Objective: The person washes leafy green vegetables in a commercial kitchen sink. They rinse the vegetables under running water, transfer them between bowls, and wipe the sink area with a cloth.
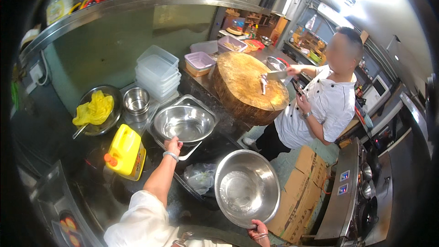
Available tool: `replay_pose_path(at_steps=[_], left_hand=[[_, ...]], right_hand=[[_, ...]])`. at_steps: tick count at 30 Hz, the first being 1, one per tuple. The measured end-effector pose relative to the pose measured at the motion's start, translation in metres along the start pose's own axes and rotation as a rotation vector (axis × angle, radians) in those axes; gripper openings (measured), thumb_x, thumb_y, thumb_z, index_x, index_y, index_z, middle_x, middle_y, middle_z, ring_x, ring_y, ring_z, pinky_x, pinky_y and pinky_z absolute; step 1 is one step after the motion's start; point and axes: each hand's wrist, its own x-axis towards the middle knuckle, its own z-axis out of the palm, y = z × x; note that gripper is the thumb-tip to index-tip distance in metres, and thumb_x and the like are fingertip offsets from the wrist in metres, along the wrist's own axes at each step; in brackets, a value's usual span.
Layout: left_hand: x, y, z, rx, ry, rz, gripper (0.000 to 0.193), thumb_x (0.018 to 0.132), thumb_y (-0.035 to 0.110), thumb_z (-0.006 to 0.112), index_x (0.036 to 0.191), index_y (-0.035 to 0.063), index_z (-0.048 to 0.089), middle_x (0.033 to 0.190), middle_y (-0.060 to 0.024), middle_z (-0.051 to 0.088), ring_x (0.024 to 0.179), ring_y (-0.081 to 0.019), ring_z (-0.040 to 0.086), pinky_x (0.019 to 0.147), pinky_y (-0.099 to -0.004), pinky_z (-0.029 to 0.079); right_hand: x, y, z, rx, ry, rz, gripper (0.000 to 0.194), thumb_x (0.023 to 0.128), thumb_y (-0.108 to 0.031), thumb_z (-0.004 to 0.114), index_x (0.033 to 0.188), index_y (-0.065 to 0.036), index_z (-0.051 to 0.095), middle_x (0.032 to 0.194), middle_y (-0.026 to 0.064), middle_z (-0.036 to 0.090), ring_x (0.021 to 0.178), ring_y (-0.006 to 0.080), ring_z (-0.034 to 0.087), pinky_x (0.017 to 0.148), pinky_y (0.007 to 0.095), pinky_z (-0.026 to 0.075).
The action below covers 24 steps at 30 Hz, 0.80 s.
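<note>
My left hand (174, 146) grips the near rim of a stainless steel bowl (184, 125), which sits over a rectangular metal pan (215, 118). Lower right, my right hand (258, 230) grips the rim of a larger stainless steel basin (245, 187), tilted so that its inside shows; a wet sheen lies on its bottom. A clear plastic bag (200, 177) with something pale green inside lies between the two, left of the basin. A yellow plastic jug (127, 152) with an orange cap stands left of my left forearm.
A co-worker (315, 103) holds a cleaver (277, 75) over a thick round wooden chopping block (240, 79). Stacked clear plastic containers (157, 70), nested steel pots (136, 100) and a bowl with a yellow bag (94, 108) stand along the back. Flattened cardboard (300, 195) covers the floor at right.
</note>
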Motion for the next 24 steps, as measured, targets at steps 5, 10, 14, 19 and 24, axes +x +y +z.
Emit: replay_pose_path(at_steps=[5, 10, 14, 19, 24], left_hand=[[-0.046, 0.077, 0.000, -0.165, 0.001, 0.089, 0.023, 0.069, 0.001, 0.063, 0.077, 0.0130, 0.045, 0.060, 0.0012, 0.047, 0.046, -0.0099, 0.045, 0.037, -0.0182, 0.038], [-0.123, 0.142, -0.020, -0.261, -0.171, 0.081, 0.017, 0.074, 0.009, 0.061, 0.071, 0.0142, 0.046, 0.055, 0.0044, 0.042, 0.042, -0.0076, 0.041, 0.037, -0.0178, 0.034], [-0.170, 0.165, -0.019, -0.275, -0.195, 0.198, 0.015, 0.077, 0.009, 0.058, 0.071, 0.0145, 0.045, 0.056, 0.0047, 0.041, 0.043, -0.0071, 0.040, 0.039, -0.0180, 0.033], [-0.196, 0.156, -0.018, -0.241, -0.158, 0.275, 0.035, 0.074, 0.003, 0.056, 0.104, 0.0197, 0.049, 0.076, 0.0073, 0.047, 0.052, -0.0021, 0.040, 0.041, -0.0143, 0.034], [-0.167, 0.126, -0.013, -0.260, -0.088, 0.211, 0.026, 0.074, 0.003, 0.057, 0.094, 0.0173, 0.048, 0.075, 0.0066, 0.048, 0.053, -0.0043, 0.042, 0.042, -0.0171, 0.034]], right_hand=[[-0.036, 0.004, 0.100, -0.204, 0.218, -0.135, 0.020, 0.071, 0.000, 0.060, 0.090, 0.005, 0.053, 0.081, 0.0141, 0.060, 0.060, 0.0269, 0.059, 0.048, 0.0400, 0.051], [-0.009, 0.002, 0.210, -0.324, 0.191, -0.343, 0.034, 0.066, 0.000, 0.063, 0.099, 0.006, 0.053, 0.084, 0.0133, 0.060, 0.068, 0.0281, 0.061, 0.054, 0.0402, 0.052], [0.041, 0.028, 0.306, -0.365, 0.082, -0.315, 0.041, 0.065, -0.004, 0.067, 0.103, 0.004, 0.053, 0.092, 0.0172, 0.061, 0.077, 0.0299, 0.062, 0.059, 0.0421, 0.052], [0.096, 0.068, 0.416, -0.246, -0.075, -0.105, 0.040, 0.072, -0.002, 0.065, 0.108, 0.005, 0.050, 0.097, 0.0205, 0.060, 0.085, 0.0362, 0.063, 0.070, 0.0479, 0.058], [0.129, 0.102, 0.420, -0.388, -0.398, 0.038, 0.077, 0.081, -0.015, 0.066, 0.140, -0.010, 0.017, 0.130, 0.0298, 0.037, 0.089, 0.0498, 0.057, 0.068, 0.0554, 0.051]])
